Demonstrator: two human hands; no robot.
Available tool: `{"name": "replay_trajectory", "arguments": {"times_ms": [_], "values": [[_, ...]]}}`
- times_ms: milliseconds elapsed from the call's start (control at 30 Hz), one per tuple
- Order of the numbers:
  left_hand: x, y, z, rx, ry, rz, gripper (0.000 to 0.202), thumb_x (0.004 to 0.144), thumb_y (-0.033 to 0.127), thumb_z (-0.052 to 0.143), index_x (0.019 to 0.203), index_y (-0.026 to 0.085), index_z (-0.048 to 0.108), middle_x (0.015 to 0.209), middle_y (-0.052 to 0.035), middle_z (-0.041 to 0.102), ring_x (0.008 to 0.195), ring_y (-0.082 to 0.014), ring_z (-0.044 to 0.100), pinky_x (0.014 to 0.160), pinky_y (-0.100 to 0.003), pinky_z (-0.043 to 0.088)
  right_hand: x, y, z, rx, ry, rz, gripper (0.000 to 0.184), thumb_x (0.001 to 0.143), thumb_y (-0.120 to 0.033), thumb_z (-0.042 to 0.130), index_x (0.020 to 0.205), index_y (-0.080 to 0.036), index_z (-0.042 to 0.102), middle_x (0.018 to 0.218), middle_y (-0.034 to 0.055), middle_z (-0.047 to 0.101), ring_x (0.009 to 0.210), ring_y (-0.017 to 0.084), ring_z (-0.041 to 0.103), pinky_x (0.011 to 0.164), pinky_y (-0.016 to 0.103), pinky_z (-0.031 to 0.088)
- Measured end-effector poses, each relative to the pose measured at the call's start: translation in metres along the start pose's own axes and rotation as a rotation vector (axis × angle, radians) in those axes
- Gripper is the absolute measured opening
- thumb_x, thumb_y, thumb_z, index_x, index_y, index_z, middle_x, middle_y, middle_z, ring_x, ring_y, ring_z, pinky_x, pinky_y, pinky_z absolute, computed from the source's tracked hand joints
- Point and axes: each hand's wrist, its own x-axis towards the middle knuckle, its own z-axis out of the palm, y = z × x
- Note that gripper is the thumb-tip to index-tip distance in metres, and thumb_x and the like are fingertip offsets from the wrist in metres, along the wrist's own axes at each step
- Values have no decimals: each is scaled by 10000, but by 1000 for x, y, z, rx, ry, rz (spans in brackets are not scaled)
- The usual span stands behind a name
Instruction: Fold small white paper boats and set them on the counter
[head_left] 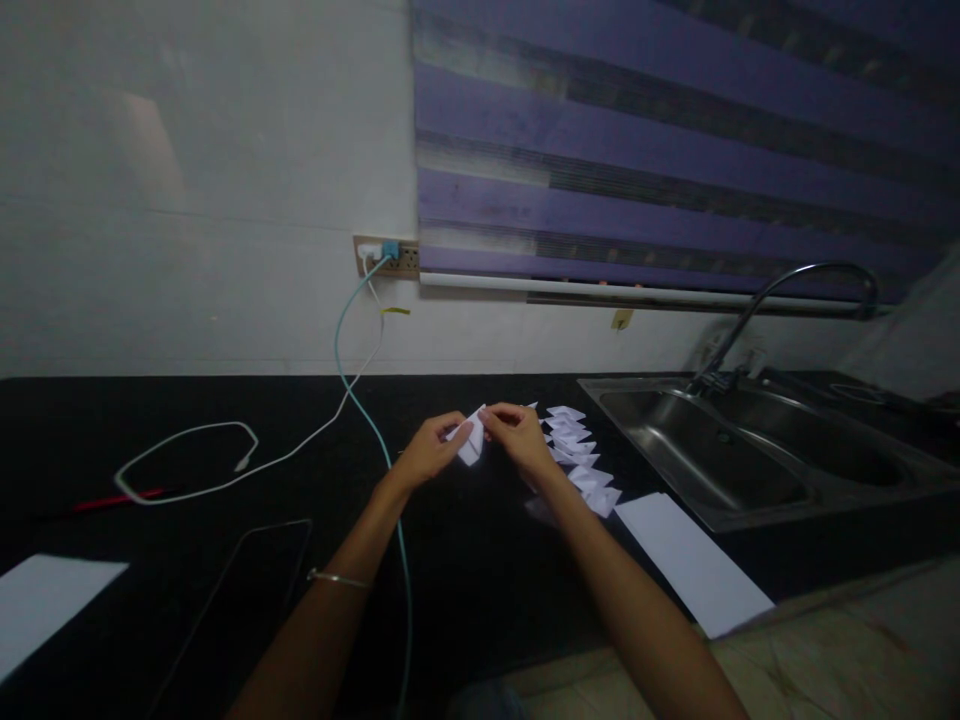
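Note:
Both hands meet over a black countertop and pinch one small folded white paper piece. My left hand grips its left side with closed fingers. My right hand holds its upper right edge, fingers curled. Just right of my right hand lies a row of several folded white paper pieces. A thin bracelet circles my left wrist.
A steel sink with a curved tap sits at the right. A white paper strip lies by the sink, another sheet at far left. A teal cable and white cable run from a wall socket. A dark phone lies near my left forearm.

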Motion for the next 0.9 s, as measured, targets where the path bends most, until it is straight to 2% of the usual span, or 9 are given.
{"name": "replay_trajectory", "arguments": {"times_ms": [167,300,367,567,667,800,900], "values": [[-3,1,2,-37,-80,-46,323,874,446,512,879,145,626,781,-24,638,694,-140,579,651,-243,449,1,3,-2,-99,-60,-103,239,780,-378,648,771,-145,703,691,28,652,624,143,557,582,245,411],[-6,3,2,-40,-265,-97,397,897,462,457,778,129,638,686,-34,636,614,-133,569,612,-240,441,1,3,-2,-160,-96,-157,230,813,-353,610,768,-146,697,725,38,661,679,159,576,623,255,425],[-7,3,1,-39,-308,-129,423,897,471,452,734,128,637,630,-33,625,577,-132,565,586,-234,435,1,3,-1,-164,-99,-149,219,811,-345,611,772,-146,695,734,39,664,681,160,581,625,256,429],[-6,0,2,-26,-257,-149,389,870,470,506,763,125,651,664,-44,654,586,-141,591,573,-232,442,0,1,0,-89,-127,-79,188,779,-339,651,790,-155,686,730,23,656,661,143,586,623,250,438],[-6,0,1,-17,-224,-149,403,867,481,505,771,121,657,659,-45,652,586,-144,595,575,-236,448,-1,2,-3,-35,-208,-9,210,741,-350,694,836,-163,702,762,25,675,676,143,598,632,251,441],[-8,2,2,-29,-233,-191,396,849,489,527,761,124,652,669,-41,655,561,-138,588,553,-233,444,0,2,-9,-22,-223,92,230,661,-356,762,753,-148,727,702,33,685,621,139,588,595,251,423],[-8,4,3,-24,-231,-206,397,840,491,537,736,127,654,646,-35,651,559,-136,585,542,-225,434,1,0,-11,2,-205,109,219,637,-349,776,709,-146,732,668,33,684,594,132,579,581,248,416]]}}
